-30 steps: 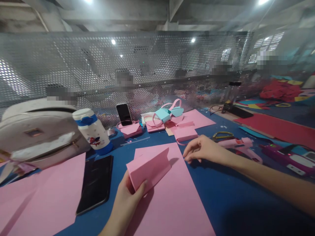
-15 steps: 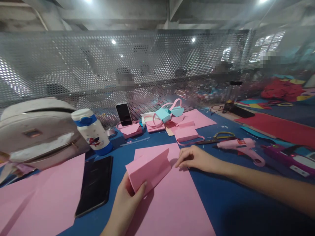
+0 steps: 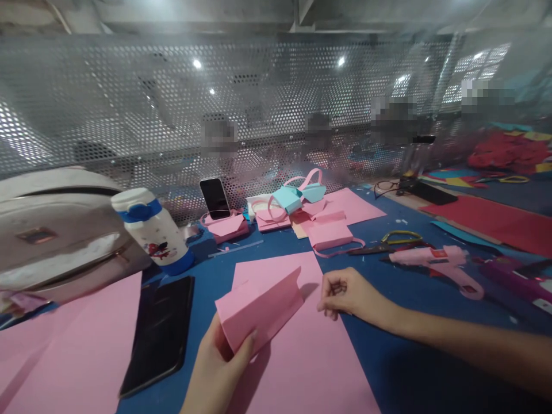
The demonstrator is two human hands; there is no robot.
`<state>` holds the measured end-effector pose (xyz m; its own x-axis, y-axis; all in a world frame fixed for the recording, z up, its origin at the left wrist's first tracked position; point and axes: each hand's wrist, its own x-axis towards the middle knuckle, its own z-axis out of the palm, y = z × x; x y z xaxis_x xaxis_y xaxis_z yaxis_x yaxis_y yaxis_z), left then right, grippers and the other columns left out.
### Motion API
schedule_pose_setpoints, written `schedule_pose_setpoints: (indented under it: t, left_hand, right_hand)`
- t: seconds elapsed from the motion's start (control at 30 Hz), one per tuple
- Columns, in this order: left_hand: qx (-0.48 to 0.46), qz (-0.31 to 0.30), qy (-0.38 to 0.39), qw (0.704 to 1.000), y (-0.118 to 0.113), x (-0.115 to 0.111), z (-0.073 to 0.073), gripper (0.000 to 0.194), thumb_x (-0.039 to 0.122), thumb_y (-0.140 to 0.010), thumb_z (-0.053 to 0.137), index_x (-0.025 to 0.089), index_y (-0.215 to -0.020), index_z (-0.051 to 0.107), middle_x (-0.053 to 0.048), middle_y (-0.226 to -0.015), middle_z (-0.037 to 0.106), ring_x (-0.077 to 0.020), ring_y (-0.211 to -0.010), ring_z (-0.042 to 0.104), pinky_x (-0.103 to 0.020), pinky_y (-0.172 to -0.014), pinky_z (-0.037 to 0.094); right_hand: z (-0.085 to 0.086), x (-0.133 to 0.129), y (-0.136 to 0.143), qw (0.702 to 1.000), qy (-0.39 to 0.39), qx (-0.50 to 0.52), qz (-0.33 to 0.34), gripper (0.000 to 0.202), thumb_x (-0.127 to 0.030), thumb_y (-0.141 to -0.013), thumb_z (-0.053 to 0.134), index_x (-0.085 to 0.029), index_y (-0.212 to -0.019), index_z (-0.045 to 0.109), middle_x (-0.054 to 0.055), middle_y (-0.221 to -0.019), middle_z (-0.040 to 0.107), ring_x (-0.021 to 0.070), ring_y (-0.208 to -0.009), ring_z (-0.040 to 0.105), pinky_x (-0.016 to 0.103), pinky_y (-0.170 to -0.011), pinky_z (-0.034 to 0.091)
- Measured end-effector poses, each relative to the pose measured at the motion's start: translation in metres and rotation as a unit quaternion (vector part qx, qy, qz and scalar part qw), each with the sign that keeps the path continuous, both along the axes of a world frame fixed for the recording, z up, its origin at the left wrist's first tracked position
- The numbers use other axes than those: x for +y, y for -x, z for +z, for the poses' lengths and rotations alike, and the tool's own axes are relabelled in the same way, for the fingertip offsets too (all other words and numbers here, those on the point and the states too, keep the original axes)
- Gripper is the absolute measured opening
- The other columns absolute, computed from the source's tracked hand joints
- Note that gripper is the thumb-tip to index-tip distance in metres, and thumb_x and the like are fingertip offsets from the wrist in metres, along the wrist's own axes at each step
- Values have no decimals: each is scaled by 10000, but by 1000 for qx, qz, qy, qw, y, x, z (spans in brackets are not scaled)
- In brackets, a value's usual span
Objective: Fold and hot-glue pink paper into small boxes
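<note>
In my left hand (image 3: 226, 351) is a folded pink paper piece (image 3: 261, 313), gripped at its left end with the thumb on the near face and fingers behind. It looks like a small box or pouch with an upright flap. Beneath it a pink sheet (image 3: 314, 356) lies on the blue table. My right hand (image 3: 347, 296) rests just right of the folded piece, apart from it, over the sheet's edge. Its fingers are curled in towards the thumb; whether anything small is between them is hidden. Beyond lies a small pink paper bag (image 3: 330, 234) with a strap.
To the right lie scissors (image 3: 388, 244) and a pink glue gun (image 3: 431, 261). On the left are a black tablet-like device (image 3: 159, 333), a bottle (image 3: 159, 236), a backpack (image 3: 56, 230) and pink paper (image 3: 81, 351). A phone (image 3: 214, 198) leans near the perforated metal partition (image 3: 267, 103).
My right hand has drawn back slightly to the right from the folded piece, its fingers more curled. My left hand keeps its grip. The view has shifted a little.
</note>
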<state>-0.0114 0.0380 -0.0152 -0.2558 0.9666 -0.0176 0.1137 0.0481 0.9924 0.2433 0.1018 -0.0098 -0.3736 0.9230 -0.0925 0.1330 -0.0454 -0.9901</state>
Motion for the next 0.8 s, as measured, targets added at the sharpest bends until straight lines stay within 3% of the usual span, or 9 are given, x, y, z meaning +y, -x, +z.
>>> schedule_pose_setpoints:
  t: [0.13,0.23,0.43,0.67,0.8]
  left_hand:
    - [-2,14,0,1000,-2,0,-3,598,495,-596,825,169,-1081,695,-88,-927,775,-335,-1012,699,-375,-885,566]
    - [10,31,4,999,-4,-1,-3,568,501,-623,796,165,-1071,700,-81,-901,770,-328,-1001,700,-369,-899,560]
    - [29,51,14,998,-7,-2,0,539,483,-601,801,177,-1035,707,-63,-827,760,-336,-1002,695,-379,-898,564]
    - [35,51,39,997,-4,-3,0,580,528,-607,796,190,-1072,716,-77,-877,769,-321,-903,712,-397,-902,565]
    - [38,44,51,997,-2,-2,1,621,487,-555,838,184,-1085,724,-90,-845,770,-329,-866,708,-427,-912,560]
  right_hand:
    - [-2,2,-3,998,-64,-23,-2,518,-642,-781,655,-190,-586,496,-40,-483,490,100,-448,456,230,-474,351]
    - [0,3,-6,992,-119,-34,-12,575,-682,-880,500,-203,-576,409,-51,-532,398,91,-478,347,239,-480,279]
    - [-1,4,-8,993,-111,-26,-11,558,-725,-853,514,-215,-666,389,-60,-614,330,107,-529,276,247,-486,220]
    - [-5,5,-11,993,-109,-44,10,603,-712,-925,376,-219,-586,303,-56,-565,286,112,-514,232,273,-498,219]
    - [-5,7,-12,996,-87,6,5,588,-709,-914,416,-211,-610,344,-55,-574,321,98,-493,234,256,-469,221]
